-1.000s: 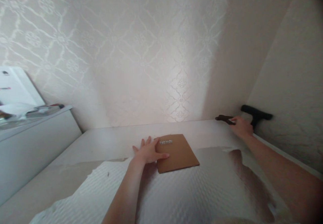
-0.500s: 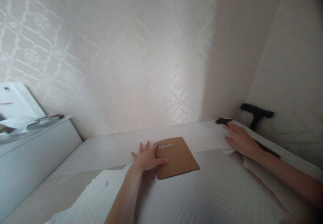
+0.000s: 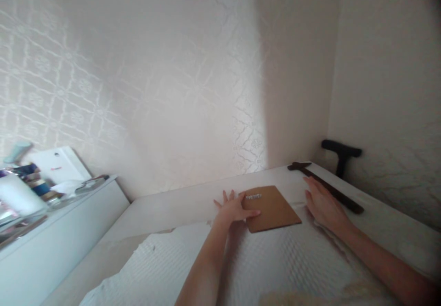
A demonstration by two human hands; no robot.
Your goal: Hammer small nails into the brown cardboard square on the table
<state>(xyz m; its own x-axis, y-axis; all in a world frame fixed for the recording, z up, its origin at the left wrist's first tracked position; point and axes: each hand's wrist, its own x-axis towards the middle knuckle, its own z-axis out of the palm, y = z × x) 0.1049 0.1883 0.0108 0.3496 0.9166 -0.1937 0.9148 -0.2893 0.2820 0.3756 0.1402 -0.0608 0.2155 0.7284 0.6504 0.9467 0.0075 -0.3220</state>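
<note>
A square piece of brown cardboard [image 3: 274, 212] lies on the textured white sheet and the white surface behind it. Near its far left corner is a short row of small whitish things [image 3: 254, 196], too blurred to name. My left hand [image 3: 234, 208] rests at the cardboard's left edge, thumb and a finger laid on it, the other fingers spread beyond. To the right, my right hand [image 3: 325, 205] is empty, fingers stretched out, between the cardboard and a dark hammer [image 3: 339, 195]. The hammer lies along the right side, its head away from me.
Under my arms spreads a torn-edged, quilted white sheet [image 3: 172, 255]. A white cabinet [image 3: 79, 223] stands at the left, with a white box [image 3: 62, 166] and clutter on top. A black T-shaped handle [image 3: 341, 152] rises in the right corner by the patterned wall [image 3: 193, 90].
The view has turned left, showing more of the cabinet. My right hand has come away from the hammer toward the cardboard, leaving the hammer in plain sight. My left hand stays on the cardboard.
</note>
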